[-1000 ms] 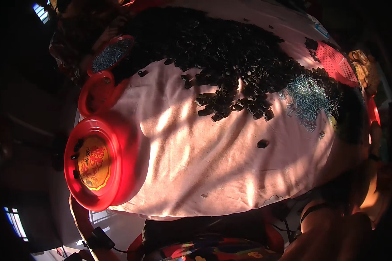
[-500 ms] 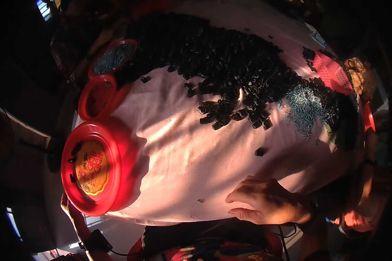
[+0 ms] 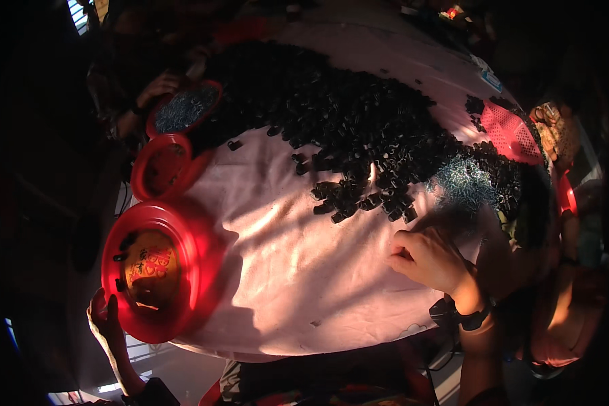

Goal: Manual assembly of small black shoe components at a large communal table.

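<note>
Touching glossy basin (image 3: 188, 277); left hand (image 3: 110, 328)

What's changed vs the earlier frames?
The right hand came in over the pink cloth from the near right, then moved forward; its fingers are curled where the lone black piece lay. That piece is out of sight; whether it is held can't be told. The black pile, silvery heap and large red plate stayed put.
</note>
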Available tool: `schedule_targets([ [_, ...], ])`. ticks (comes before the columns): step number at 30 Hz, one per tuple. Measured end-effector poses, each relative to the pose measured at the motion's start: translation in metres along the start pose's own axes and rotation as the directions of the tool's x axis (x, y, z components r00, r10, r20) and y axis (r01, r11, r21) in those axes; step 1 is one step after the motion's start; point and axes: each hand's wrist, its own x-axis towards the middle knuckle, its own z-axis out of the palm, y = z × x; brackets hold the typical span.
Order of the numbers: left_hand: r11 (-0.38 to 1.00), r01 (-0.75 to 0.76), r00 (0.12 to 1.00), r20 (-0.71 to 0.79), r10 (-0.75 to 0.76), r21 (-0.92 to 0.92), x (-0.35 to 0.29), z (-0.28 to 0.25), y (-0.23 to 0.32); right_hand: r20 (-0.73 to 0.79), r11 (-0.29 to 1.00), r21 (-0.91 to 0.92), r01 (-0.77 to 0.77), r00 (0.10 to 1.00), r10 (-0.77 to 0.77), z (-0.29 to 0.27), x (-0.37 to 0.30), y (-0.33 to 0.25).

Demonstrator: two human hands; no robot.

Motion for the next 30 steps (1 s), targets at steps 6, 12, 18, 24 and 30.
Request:
schedule_targets([
  [6,0.751,0.217,0.957,0.287,-0.038,-0.624,0.004,0.000,0.008,-0.154,0.980,0.178,0.094,0.986,-0.066,-0.002,0.039,-0.005],
  [12,0.998,-0.004,0.980,-0.197,-0.008,-0.061,0.001,0.023,0.068,-0.305,0.999,-0.027,-0.039,0.952,0.029,-0.003,0.067,0.055],
  [18,0.862,-0.243,0.936,0.124,0.328,-0.445,-0.035,0.001,0.235,-0.395,0.983,0.150,-0.103,0.905,0.155,-0.007,0.070,0.050],
  [24,0.557,-0.414,0.475,0.351,0.807,-0.720,-0.071,0.073,0.344,-0.390,0.941,-0.092,-0.326,0.881,0.267,-0.028,0.041,0.100],
  [30,0.452,-0.487,0.347,0.309,0.886,-0.747,-0.091,0.155,0.391,-0.376,0.951,-0.002,-0.310,0.881,0.286,-0.015,0.042,0.091],
])
